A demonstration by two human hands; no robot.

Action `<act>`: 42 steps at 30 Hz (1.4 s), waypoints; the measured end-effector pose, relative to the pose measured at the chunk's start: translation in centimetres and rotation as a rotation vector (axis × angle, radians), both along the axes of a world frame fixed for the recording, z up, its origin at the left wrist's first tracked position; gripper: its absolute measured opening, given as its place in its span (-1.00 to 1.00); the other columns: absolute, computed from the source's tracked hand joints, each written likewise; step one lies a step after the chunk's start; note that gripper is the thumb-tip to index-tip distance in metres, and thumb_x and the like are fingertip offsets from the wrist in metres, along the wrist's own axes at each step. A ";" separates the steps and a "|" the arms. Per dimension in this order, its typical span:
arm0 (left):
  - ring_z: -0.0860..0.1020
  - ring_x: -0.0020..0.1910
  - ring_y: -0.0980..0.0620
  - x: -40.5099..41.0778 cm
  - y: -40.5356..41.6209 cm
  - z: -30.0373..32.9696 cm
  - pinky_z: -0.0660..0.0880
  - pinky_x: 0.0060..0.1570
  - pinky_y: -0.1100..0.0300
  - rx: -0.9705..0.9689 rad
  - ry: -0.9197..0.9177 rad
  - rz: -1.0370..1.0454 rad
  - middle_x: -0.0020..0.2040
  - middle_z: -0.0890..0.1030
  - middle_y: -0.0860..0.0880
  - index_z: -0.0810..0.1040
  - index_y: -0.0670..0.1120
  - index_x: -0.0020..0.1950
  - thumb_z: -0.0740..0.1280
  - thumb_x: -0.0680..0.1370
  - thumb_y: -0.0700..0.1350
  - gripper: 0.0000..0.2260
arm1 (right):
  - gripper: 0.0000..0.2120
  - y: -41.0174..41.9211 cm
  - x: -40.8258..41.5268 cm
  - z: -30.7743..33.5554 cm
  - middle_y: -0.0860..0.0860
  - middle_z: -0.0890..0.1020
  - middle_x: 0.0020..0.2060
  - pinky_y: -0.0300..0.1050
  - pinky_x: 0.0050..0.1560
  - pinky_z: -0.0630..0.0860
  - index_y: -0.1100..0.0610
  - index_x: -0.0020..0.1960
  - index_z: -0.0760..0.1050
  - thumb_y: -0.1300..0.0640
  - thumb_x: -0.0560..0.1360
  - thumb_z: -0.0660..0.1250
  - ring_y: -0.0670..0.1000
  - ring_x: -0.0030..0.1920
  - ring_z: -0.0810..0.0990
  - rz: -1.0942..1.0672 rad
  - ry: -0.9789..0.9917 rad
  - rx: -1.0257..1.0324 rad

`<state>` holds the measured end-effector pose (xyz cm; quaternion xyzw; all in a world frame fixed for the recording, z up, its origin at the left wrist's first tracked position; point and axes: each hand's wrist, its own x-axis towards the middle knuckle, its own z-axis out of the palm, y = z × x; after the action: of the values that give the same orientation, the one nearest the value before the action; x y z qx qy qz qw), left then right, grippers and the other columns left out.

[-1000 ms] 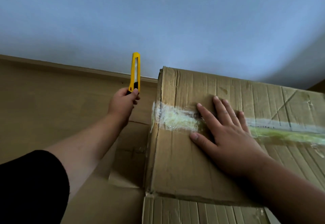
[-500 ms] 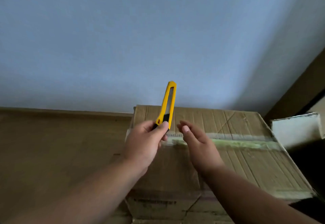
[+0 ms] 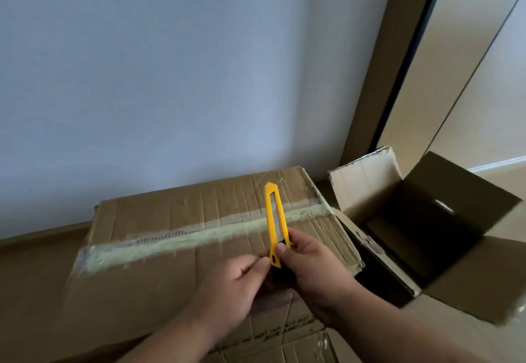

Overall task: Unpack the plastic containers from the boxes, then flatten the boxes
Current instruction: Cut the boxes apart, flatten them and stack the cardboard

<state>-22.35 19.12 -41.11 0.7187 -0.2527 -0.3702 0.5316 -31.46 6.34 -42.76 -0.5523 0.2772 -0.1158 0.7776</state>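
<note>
Lower centre: left hand [image 3: 239, 285] and right hand [image 3: 310, 266] both pinch the knife [image 3: 274, 220], tip pointing up-frame, above the taped box [image 3: 170, 248].

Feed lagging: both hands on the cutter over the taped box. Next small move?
Probably extend the blade: both hands hold the cutter upright, no blade visibly out, and the box remains sealed by its tape.

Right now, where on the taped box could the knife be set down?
Both hands, left hand and right hand, hold the yellow knife over the taped box. Its top is bare left of the hands, either side of the tape strip. The open box crowds the right.
</note>
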 end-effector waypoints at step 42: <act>-0.54 0.44 0.05 -0.1 -3.1 -5.3 -0.37 0.49 -0.05 0.539 -1.095 -0.578 0.49 -0.52 0.03 -0.42 0.01 0.54 -0.12 0.36 0.62 0.01 | -0.73 -7.2 -6.9 4.0 -0.07 0.58 -0.29 -0.19 -0.33 0.59 -0.03 0.05 0.40 -0.23 0.57 0.25 -0.09 -0.33 0.59 -0.023 0.957 -1.215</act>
<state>-22.45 16.03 -46.42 0.8137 -0.5666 -0.1300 0.0084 -38.40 -0.88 -38.76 -0.8690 0.4768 -0.0043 0.1323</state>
